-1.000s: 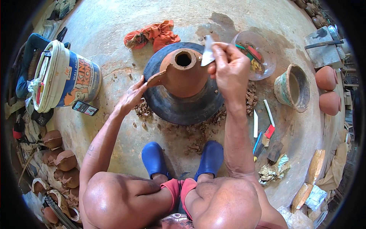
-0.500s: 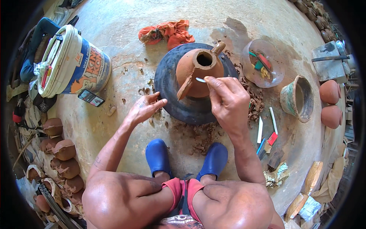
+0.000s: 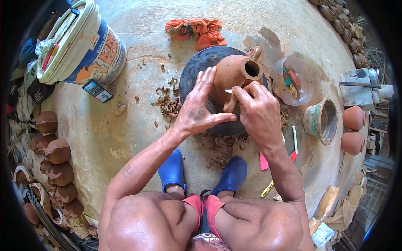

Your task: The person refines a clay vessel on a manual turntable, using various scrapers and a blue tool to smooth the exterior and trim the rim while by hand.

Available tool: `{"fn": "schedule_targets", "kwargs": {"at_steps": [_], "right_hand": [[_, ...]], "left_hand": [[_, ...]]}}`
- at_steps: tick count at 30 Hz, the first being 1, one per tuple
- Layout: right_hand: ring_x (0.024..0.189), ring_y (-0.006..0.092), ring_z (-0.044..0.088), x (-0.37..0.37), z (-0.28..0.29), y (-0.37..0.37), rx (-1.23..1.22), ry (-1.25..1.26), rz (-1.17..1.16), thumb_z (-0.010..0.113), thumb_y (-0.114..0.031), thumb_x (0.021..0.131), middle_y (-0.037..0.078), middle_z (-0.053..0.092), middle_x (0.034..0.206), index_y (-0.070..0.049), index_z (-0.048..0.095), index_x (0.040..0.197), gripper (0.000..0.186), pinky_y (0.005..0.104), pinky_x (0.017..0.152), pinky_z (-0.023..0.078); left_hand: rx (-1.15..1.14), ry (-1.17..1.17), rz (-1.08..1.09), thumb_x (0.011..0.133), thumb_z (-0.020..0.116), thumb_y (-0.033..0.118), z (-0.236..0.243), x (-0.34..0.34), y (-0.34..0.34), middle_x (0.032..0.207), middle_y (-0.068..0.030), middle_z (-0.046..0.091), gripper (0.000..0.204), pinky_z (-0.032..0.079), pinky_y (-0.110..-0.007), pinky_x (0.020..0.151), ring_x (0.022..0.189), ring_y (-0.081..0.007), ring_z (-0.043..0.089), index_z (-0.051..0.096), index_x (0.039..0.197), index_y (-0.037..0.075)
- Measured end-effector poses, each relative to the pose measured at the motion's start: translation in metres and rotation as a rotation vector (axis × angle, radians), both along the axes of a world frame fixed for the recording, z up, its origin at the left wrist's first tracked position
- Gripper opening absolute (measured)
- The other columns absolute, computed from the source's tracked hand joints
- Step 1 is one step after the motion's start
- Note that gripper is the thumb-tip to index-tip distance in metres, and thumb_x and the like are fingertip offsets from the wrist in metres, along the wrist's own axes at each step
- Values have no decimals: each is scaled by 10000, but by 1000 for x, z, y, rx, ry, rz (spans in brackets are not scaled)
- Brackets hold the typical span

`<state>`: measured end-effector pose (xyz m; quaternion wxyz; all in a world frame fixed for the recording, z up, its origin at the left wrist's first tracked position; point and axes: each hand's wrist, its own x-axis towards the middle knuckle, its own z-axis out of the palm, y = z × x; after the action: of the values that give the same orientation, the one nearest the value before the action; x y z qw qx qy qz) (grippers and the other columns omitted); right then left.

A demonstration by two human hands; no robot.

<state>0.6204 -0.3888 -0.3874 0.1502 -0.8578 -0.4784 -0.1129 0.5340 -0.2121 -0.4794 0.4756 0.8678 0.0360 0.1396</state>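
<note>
The clay vessel (image 3: 230, 75) sits on the black wheel (image 3: 190, 73), its near handle partly hidden by my right hand (image 3: 259, 111). That hand pinches a white scraper (image 3: 228, 90), mostly covered by fingers. My left hand (image 3: 197, 106) spreads wide at the vessel's left side. Rightward, a clear bowl (image 3: 289, 101) contains coloured pieces (image 3: 294, 78); the green-stained pot's (image 3: 313, 119) contents I cannot identify.

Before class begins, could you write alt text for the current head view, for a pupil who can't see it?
A reddish clay jug sits on a black turntable, with the person's left hand at its side and right hand pinching a small white tool. Clay shavings lie nearby.
</note>
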Motion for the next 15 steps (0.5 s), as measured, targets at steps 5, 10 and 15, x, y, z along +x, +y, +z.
{"fn": "schedule_targets", "kwargs": {"at_steps": [5, 10, 15], "right_hand": [[906, 317, 694, -4, 12, 0, -110, 121, 34, 768, -89, 839, 130, 623, 920, -27, 751, 1053, 224, 434, 782, 581], [894, 301, 692, -27, 21, -15, -153, 89, 8, 753, -71, 848, 120, 618, 907, -18, 737, 1016, 177, 426, 763, 579], [830, 264, 704, -38, 18, -35, -135, 68, 36, 750, -65, 862, 84, 653, 908, -53, 765, 1072, 210, 404, 718, 582]], "left_hand": [[-12, -56, 78, 599, 1019, 585, -7, 1, -11, 1717, -318, 310, 1504, 280, -542, 1318, 1604, -534, 253, 199, 1698, -33], [-21, -79, 127, 621, 1008, 549, -7, 4, -28, 1748, -309, 242, 1502, 267, -626, 1298, 1617, -536, 220, 141, 1723, 10], [22, -111, 184, 659, 978, 575, -14, 1, -43, 1757, -312, 208, 1480, 244, -701, 1270, 1615, -558, 202, 111, 1741, 56]]}}
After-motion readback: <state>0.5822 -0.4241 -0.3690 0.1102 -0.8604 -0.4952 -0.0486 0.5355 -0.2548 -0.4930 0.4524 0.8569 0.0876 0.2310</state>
